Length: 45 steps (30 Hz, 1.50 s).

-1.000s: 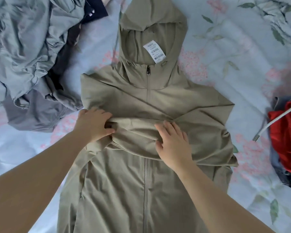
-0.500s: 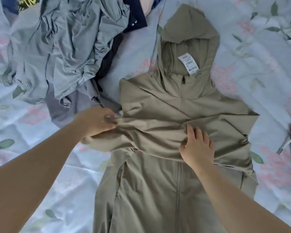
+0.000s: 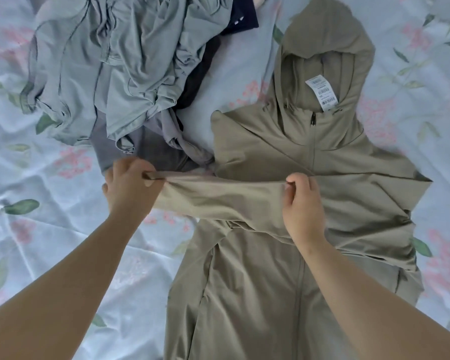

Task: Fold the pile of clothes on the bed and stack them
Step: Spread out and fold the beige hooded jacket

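An olive hooded zip jacket (image 3: 348, 157) lies face up on the bed, hood at the top with a white label (image 3: 321, 92) inside. One sleeve (image 3: 218, 196) is stretched sideways across the chest and out past the jacket's left edge. My left hand (image 3: 130, 185) pinches the sleeve's cuff end, out over the sheet. My right hand (image 3: 300, 203) pinches the sleeve's upper edge near the zip line. A pile of unfolded clothes (image 3: 120, 61), pale grey-green on top with grey and dark pieces beneath, lies at the upper left.
The floral bed sheet (image 3: 50, 229) shows bare to the left of the jacket and along the right edge. The grey garment (image 3: 140, 154) of the pile lies just above my left hand, touching the jacket's shoulder.
My left hand pulled the sleeve end out to the left, stretching it straight. My right hand went from lying flat on the fabric to pinching the sleeve's edge. The view shifted left.
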{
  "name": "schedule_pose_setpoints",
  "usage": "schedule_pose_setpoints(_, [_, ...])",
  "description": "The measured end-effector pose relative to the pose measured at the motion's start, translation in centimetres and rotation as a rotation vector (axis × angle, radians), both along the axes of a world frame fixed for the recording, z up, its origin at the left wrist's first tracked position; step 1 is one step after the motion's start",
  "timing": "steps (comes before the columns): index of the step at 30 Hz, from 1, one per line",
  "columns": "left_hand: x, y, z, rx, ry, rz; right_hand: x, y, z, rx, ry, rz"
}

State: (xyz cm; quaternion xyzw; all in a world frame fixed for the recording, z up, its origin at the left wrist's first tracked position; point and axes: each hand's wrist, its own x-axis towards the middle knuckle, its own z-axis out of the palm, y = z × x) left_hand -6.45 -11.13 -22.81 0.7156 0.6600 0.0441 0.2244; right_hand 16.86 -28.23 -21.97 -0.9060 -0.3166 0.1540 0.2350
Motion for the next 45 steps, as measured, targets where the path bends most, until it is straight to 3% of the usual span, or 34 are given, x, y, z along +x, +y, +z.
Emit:
schedule_pose_setpoints(3, [-0.2,-1.0,-0.3,-0.202,-0.303,0.346,-0.8,0.1,-0.6,-0.218,0.015,0.126])
schedule_pose_setpoints(7, [-0.5,-2.0,-1.9,-0.386,-0.427,0.518,-1.9,-0.6,-1.6,-0.368,0.011,0.154])
schedule_pose_setpoints(11, [-0.9,-1.8,-3.2,-0.343,-0.041,0.467,-2.1,-1.4,-2.1,-0.397,0.029,0.091])
schedule_pose_setpoints(13, [-1.2,-1.5,-3.5,-0.367,0.006,0.397,-2.0,-1.8,-2.1,-0.394,0.036,0.098])
schedule_pose_setpoints(16, [-1.1,-1.1,-2.7,-0.432,-0.093,0.343,-1.5,-2.0,-1.8,-0.344,0.062,0.082])
schedule_pose_setpoints(19, [1.3,-1.7,0.3,-0.391,-0.367,0.363,-0.8,-2.3,-1.3,-0.289,0.107,0.047])
schedule_pose_setpoints(21, [4.3,-2.8,3.1,-0.295,-0.463,0.269,-0.3,-2.9,-0.8,-0.273,0.133,0.012])
schedule_pose_setpoints(25, [11.3,-7.4,6.7,-0.109,-0.323,-0.2,0.8,-4.2,0.5,-0.223,0.186,-0.054])
schedule_pose_setpoints(27, [14.2,-9.8,6.1,-0.2,-0.234,-0.413,1.8,-4.6,1.0,-0.158,0.21,-0.101])
schedule_pose_setpoints(30, [16.4,-12.0,3.7,-0.491,-0.057,-0.627,3.5,-5.0,1.3,-0.077,0.232,-0.159])
schedule_pose_setpoints(34, [16.5,-12.4,0.5,-0.154,0.206,-0.71,6.0,-4.8,0.9,-0.038,0.235,-0.192])
schedule_pose_setpoints(39, [15.4,-11.4,-2.2,-0.208,0.453,-0.85,8.4,-2.5,0.0,0.022,0.267,-0.148])
schedule_pose_setpoints(43, [18.1,-9.1,-0.9,0.179,0.104,-0.726,10.3,0.3,-1.0,0.069,0.212,-0.07])
schedule_pose_setpoints(45, [20.5,-6.5,-1.1,0.261,0.065,-0.676,11.5,2.2,-1.3,0.09,0.199,-0.039])
